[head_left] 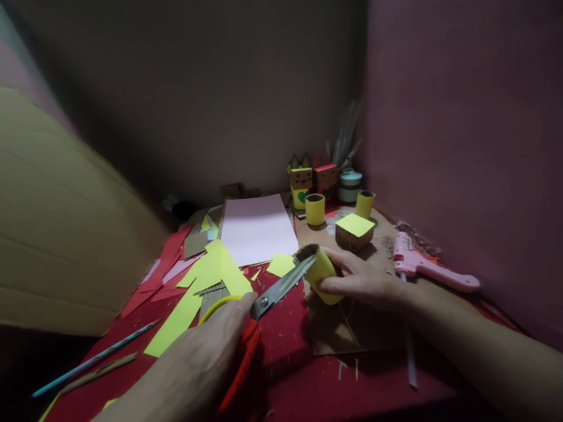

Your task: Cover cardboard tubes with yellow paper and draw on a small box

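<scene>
My left hand (pixel 220 343) is closed on a pair of scissors (pixel 275 299) with one yellow and one red handle. The blades point up and to the right, their tips at the rim of a yellow-covered cardboard tube (pixel 324 278). That tube is gripped by my right hand (pixel 356 274), tilted with its open end toward the upper left. Beneath it lies a brown cardboard piece (pixel 334 334). Just beyond my right hand sits a small cardboard box (pixel 354 234) with a yellow top. Two more yellow tubes, one nearer (pixel 315 212) and one farther right (pixel 365 204), stand behind.
A pink glue gun (pixel 422 264) lies at right by the wall. Yellow paper pieces (pixel 215 264), red paper (pixel 169 258) and a pink sheet (pixel 259 228) spread at left and centre. Behind stand two box figures (pixel 301 184) and a light-blue pot (pixel 350 184). A blue pencil (pixel 97 357) lies front left.
</scene>
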The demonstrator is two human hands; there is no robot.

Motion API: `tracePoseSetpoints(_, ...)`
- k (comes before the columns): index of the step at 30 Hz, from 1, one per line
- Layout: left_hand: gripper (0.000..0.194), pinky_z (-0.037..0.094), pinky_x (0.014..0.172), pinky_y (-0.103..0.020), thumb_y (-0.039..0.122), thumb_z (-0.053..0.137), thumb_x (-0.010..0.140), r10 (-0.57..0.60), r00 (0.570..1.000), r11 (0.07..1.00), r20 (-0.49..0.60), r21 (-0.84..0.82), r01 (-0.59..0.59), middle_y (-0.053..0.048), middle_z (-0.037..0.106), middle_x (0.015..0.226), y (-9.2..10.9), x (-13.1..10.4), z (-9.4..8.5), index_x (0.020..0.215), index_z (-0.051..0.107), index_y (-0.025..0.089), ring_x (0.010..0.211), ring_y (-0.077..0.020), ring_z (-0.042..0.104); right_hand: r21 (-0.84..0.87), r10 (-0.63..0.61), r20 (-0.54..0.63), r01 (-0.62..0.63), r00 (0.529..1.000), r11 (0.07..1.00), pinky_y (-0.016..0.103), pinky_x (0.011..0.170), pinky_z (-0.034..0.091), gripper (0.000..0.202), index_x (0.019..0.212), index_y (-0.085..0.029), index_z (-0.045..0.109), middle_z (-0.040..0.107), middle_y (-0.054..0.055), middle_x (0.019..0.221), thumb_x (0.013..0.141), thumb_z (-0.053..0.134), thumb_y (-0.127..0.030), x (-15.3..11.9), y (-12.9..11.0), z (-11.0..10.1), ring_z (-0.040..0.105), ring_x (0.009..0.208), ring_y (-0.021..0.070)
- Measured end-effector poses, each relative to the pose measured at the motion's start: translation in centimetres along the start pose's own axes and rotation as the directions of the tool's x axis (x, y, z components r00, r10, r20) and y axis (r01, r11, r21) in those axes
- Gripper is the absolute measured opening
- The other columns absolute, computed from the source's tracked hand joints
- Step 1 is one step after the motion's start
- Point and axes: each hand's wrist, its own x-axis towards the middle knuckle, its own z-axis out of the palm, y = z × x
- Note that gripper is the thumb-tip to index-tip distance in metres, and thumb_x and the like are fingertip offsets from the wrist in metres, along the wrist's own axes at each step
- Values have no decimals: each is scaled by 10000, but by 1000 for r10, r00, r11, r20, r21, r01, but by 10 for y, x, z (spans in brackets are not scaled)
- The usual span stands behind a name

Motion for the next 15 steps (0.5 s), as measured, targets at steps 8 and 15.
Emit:
tracePoseSetpoints(8,513,566,681,-403,128,257,852,-37,990,992,139,123,19,-178,623,1110,0,0,8,1357,348,121,869,-269,655,-173,-34,59,44,998,984,252,639,417,193,917,-210,501,497,-6,810,747,552,-136,-6,-8,8,469,729,135)
tracePoseSetpoints(15,490,577,730,-386,115,260,845,24,999,988,21,150,-27,-164,654,1104,-9,-2,11,1296,452,126,919,-269,666,-191,-61,71,73,996,979,253,651,413,253,1014,-198,499,476,-9,822,773,550,-137,-5,-9,9,451,736,129)
